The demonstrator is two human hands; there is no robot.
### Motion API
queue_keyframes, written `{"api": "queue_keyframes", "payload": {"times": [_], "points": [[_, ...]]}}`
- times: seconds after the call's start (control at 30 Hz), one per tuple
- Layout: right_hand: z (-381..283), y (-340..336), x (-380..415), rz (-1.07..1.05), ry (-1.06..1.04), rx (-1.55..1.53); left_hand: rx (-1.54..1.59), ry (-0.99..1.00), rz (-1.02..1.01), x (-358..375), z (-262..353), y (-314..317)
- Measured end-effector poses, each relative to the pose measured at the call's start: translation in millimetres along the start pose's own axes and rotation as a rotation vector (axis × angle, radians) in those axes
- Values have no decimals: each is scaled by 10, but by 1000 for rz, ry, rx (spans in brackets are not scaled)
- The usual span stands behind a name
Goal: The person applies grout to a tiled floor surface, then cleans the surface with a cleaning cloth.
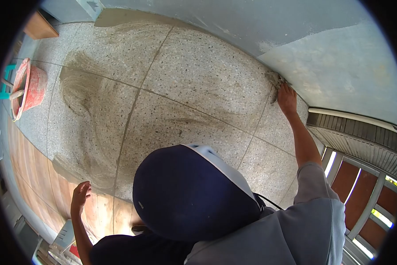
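My right hand point(287, 99) presses a grey, dirty rag point(275, 82) onto the speckled tiles where the floor meets the wall. Its fingers are closed on the cloth. On the other side, my left hand point(81, 194) hangs in the air near the edge of the tiled area, fingers loosely bent and apart, holding nothing. Between the hands lies the speckled tiled floor point(198, 70), with dark joint lines and swirling grey-brown smears. A dark blue cap and grey sleeve hide part of the floor at the bottom.
A red bucket point(36, 87) with handles sticking out stands at the left by a green stool point(6, 83). Wood-look flooring point(39, 172) borders the tiles. The grey wall point(340, 66) runs along the upper right, with a slatted panel point(357, 137) below it.
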State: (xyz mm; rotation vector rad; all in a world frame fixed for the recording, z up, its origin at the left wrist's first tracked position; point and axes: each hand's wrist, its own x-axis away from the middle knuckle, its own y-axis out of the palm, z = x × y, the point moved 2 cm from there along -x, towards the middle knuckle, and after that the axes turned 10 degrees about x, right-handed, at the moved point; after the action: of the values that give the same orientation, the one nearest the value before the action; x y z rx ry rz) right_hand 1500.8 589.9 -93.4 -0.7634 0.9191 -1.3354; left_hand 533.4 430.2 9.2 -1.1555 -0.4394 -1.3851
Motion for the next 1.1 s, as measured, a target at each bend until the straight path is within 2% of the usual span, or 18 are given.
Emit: {"api": "queue_keyframes", "payload": {"times": [0.03,0.13,0.23,0.33,0.4,0.47,0.53,0.63,0.73,0.83,0.93,1.1], "points": [[76,23,59,-20,24,10,1,2,-1,-7,6,8],[247,40,224,-251,120,92,-2,8,-7,-11,40,20],[343,-25,200,-606,170,63,-10,22,-4,22,76,25],[202,-183,239,-305,5,-249,-30,15,-13,13,47,44],[-282,-1045,117,-289,163,-743,-41,3,-23,-19,29,60],[-730,-1545,-6,-408,247,-1169,-42,-17,-22,-46,8,64],[-1052,-1834,-240,-510,183,-1315,-47,-15,-38,-52,43,34],[-1493,-1613,-579,-629,339,-1752,-44,8,-20,18,174,34],[-1706,-1542,-830,-261,260,-1087,-18,30,11,89,181,33],[-2124,-1793,-802,-22,-160,-508,-10,15,8,119,94,49],[-2590,-1728,-459,-103,-403,-406,-14,0,-4,85,17,30],[-2733,-1322,-506,10,-379,-341,1,8,0,74,142,20]]}}
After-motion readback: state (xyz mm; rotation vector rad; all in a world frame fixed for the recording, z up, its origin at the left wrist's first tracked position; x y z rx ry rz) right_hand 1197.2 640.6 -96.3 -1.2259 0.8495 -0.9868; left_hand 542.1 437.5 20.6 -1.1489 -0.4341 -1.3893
